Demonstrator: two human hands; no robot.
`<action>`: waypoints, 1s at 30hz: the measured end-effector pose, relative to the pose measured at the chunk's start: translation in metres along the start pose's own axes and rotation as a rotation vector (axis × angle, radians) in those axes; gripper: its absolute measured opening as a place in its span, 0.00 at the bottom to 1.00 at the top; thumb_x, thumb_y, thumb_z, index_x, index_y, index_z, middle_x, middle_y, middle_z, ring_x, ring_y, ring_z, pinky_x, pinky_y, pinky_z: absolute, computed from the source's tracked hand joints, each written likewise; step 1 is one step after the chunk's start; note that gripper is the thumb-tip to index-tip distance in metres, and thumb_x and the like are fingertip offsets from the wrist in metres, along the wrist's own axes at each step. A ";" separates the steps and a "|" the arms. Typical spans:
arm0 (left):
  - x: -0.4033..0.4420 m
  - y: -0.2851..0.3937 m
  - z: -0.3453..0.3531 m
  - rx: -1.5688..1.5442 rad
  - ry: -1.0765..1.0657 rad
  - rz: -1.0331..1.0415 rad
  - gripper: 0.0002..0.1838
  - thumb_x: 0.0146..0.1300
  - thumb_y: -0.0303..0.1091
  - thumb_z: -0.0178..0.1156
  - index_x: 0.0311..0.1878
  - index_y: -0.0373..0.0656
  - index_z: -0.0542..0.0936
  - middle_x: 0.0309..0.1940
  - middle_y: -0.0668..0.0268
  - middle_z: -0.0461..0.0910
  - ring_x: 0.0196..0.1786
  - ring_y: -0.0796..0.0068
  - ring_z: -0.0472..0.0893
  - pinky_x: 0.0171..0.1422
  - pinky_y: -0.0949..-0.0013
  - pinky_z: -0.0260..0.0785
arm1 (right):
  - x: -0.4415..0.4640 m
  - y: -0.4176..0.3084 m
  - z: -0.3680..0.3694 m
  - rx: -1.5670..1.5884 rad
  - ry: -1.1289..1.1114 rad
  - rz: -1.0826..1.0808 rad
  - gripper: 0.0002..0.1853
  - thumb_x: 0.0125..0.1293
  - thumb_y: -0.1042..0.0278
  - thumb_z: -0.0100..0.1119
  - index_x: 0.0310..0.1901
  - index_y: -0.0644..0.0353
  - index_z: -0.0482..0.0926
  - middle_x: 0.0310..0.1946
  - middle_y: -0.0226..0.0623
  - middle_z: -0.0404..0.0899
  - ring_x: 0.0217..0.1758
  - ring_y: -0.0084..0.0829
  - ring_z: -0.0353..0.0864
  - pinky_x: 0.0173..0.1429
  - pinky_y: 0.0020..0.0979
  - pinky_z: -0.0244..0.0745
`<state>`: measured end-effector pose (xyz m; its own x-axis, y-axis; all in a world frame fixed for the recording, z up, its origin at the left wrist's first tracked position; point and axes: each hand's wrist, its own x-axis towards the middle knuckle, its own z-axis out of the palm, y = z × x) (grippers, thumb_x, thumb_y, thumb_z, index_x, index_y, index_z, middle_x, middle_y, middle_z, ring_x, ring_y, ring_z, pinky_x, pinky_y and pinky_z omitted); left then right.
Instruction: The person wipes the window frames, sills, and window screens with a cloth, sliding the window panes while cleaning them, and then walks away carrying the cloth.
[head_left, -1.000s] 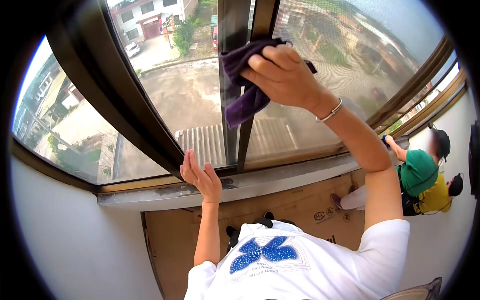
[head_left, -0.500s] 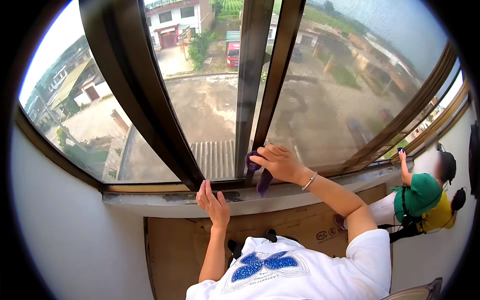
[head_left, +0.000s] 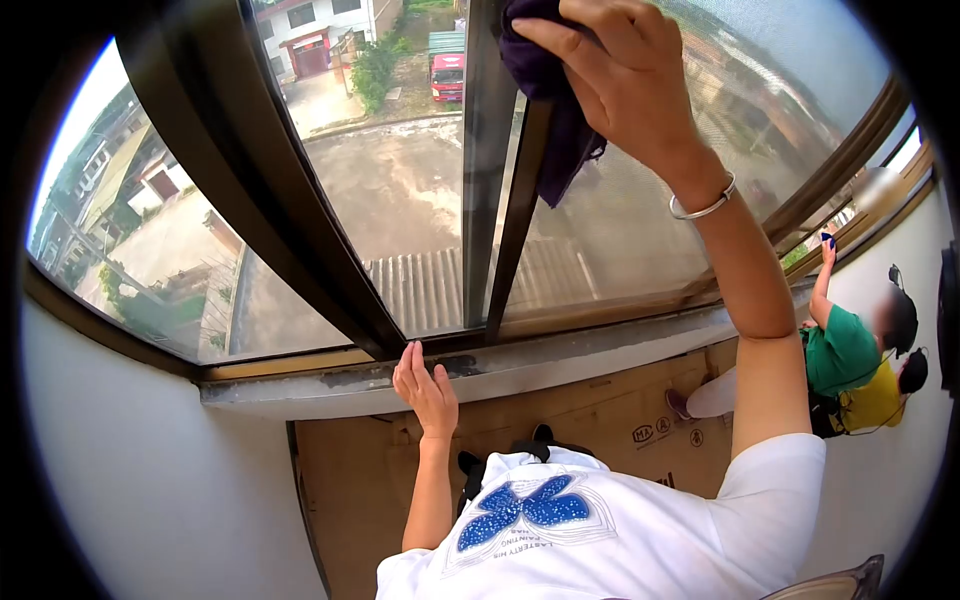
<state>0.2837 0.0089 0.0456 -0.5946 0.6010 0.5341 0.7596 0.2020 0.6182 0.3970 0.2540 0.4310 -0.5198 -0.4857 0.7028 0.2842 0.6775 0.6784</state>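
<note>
My right hand point(head_left: 630, 75) is raised high, its fingers closed round a dark purple cloth point(head_left: 550, 95). The cloth wraps the upright edge of a dark window frame point(head_left: 520, 220), and its lower end hangs down beside that upright. A silvery bangle sits on my right wrist. Lower and to the left, my left hand point(head_left: 428, 392) rests with fingers stretched out at the window sill point(head_left: 560, 350). Its fingertips touch the foot of the thick dark window post point(head_left: 265, 180). Nothing shows in that hand.
At the right, a person in a green top point(head_left: 842, 352) reaches to the window holding a small blue thing; someone in yellow point(head_left: 875, 405) is behind. Brown cardboard point(head_left: 600, 430) covers the floor. A chair back point(head_left: 840, 580) shows at the bottom right. White walls flank the window.
My right hand has slid up the window upright with the cloth, from near the sill to the top of the view. My left hand stays by the sill. The view has shifted slightly.
</note>
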 end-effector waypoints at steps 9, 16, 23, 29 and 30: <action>-0.034 -0.030 -0.022 0.048 -0.176 0.011 0.25 0.63 0.30 0.54 0.64 0.38 0.67 0.61 0.56 0.67 0.63 0.56 0.65 0.70 0.53 0.49 | -0.220 -0.245 0.019 0.480 -0.661 0.370 0.11 0.59 0.69 0.60 0.44 0.50 0.82 0.43 0.27 0.72 0.45 0.33 0.71 0.50 0.33 0.68; -0.030 0.000 -0.026 -0.352 -0.530 -0.031 0.33 0.60 0.28 0.62 0.68 0.42 0.63 0.61 0.57 0.67 0.61 0.60 0.69 0.61 0.59 0.67 | -0.234 -0.315 -0.036 1.015 -0.535 1.606 0.11 0.65 0.70 0.54 0.47 0.61 0.80 0.41 0.41 0.75 0.47 0.39 0.76 0.55 0.33 0.71; -0.018 0.082 0.007 -0.772 -0.557 -0.191 0.35 0.60 0.27 0.62 0.70 0.43 0.60 0.61 0.55 0.69 0.61 0.63 0.71 0.62 0.64 0.67 | -0.199 -0.302 -0.111 1.897 -0.359 2.006 0.22 0.70 0.65 0.52 0.63 0.67 0.67 0.60 0.38 0.70 0.63 0.27 0.68 0.64 0.27 0.66; 0.027 0.135 0.004 -0.666 -0.692 -0.082 0.25 0.65 0.32 0.59 0.64 0.39 0.66 0.51 0.57 0.77 0.52 0.69 0.77 0.58 0.70 0.68 | -0.275 -0.261 -0.174 1.282 -0.506 1.876 0.15 0.72 0.68 0.48 0.55 0.65 0.74 0.54 0.36 0.73 0.51 0.25 0.77 0.55 0.27 0.74; 0.048 0.145 -0.001 -0.670 -0.651 0.009 0.25 0.65 0.31 0.59 0.63 0.39 0.66 0.50 0.58 0.77 0.52 0.69 0.77 0.58 0.69 0.67 | -0.293 -0.257 -0.187 1.309 -0.380 2.120 0.13 0.71 0.68 0.48 0.51 0.64 0.76 0.48 0.33 0.76 0.47 0.24 0.79 0.52 0.25 0.75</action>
<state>0.3649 0.0661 0.1616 -0.1710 0.9562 0.2375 0.3328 -0.1708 0.9274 0.6266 0.1188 0.0908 -0.4413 0.8790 -0.1806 0.0506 -0.1766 -0.9830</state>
